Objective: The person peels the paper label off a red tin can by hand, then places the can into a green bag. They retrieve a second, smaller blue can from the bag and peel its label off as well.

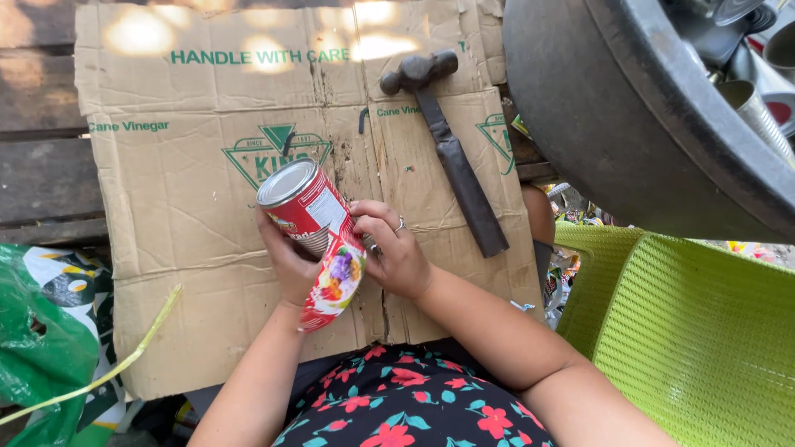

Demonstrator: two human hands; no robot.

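Note:
My left hand [286,261] cups a tin can [300,201] from below, holding it tilted over a flattened cardboard sheet [190,165]. The can's red paper label [335,281] hangs partly peeled off, curling down toward my lap. My right hand [393,252], with a ring on one finger, pinches the loose label at the can's side. Bare ribbed metal shows where the label has come away.
A dark hammer [447,141] lies on the cardboard just right of my hands. A large black tub [629,124] with several metal cans stands at the upper right, a green plastic chair [687,331] at the right. A green bag [41,348] lies at the lower left.

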